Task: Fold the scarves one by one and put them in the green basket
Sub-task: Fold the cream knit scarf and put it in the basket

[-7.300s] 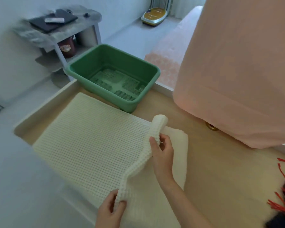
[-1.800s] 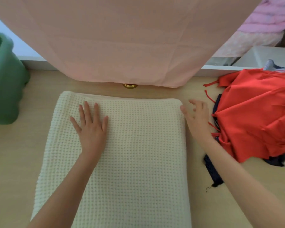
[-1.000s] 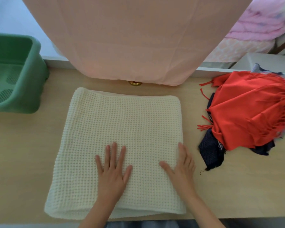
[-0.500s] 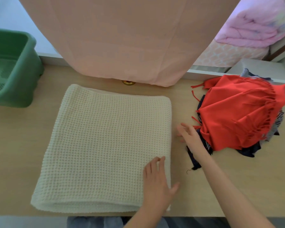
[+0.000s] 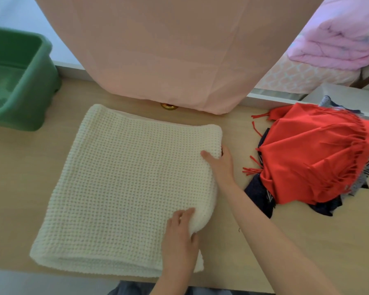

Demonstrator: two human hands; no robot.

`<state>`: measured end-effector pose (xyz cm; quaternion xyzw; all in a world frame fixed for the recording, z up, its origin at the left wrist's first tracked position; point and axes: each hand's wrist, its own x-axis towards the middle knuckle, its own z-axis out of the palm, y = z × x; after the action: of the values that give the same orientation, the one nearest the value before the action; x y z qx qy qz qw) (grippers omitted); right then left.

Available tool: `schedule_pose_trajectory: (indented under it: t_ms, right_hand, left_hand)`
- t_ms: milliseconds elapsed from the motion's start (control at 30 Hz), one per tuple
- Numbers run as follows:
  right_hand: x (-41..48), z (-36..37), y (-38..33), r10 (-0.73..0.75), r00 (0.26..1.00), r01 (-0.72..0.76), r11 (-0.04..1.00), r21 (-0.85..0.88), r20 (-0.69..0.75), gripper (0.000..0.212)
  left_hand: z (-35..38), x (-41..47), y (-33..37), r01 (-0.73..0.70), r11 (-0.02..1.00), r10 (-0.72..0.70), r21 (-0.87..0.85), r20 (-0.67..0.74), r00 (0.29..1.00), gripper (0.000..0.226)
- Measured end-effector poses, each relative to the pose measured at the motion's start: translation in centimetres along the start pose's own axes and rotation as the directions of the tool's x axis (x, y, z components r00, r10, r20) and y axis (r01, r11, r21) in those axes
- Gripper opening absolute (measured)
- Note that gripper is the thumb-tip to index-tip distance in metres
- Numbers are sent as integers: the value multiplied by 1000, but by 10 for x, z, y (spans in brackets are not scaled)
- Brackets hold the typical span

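Fabric (image 5: 168,50), pink, hangs behind cream scarf (image 5: 126,188); red scarf (image 5: 311,158) right, green basket (image 5: 32,103) left.

- Cream scarf (image 5: 126,184): thick waffle-knit cloth, rough and matt.
- Tabletop (image 5: 307,241): pale wood grain with a smooth, dull finish.
- Green basket (image 5: 36,99), far left: smooth plastic with a faint sheen.
- Red scarf (image 5: 311,158), right: fine, smooth matt cloth with a thread fringe.
- Pink sheet (image 5: 168,50), far side: thin, soft matt cloth.
- Knob (image 5: 168,106) below it: glossy, brass-coloured metal.
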<state>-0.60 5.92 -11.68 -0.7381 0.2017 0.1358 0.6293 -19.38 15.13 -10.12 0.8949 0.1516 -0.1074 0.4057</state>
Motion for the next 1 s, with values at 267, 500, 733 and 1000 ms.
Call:
schedule_pose_trajectory:
  t_ms: [267, 500, 733, 1000]
  right_hand:
    - [-34, 89, -85, -206, 974, 206, 979, 12, 95, 51]
    - [-62, 232, -105, -323, 932, 324, 946, 21, 165, 40]
    - [-70, 318, -37, -294, 861, 469, 774, -426, 414, 52]
    - [-66, 304, -8, -318, 705, 691, 511, -512, 634, 61]
  left_hand:
    - [-152, -8, -39, 112, 912, -151, -394, -68, 986, 41]
    - [-227, -11, -120, 249, 849, -375, -467, -198, 906, 36]
    - [-228, 15, -194, 395, 863, -472, -314, -229, 851, 38]
    - [-224, 25, -214, 363, 903, -411, -229, -213, 887, 54]
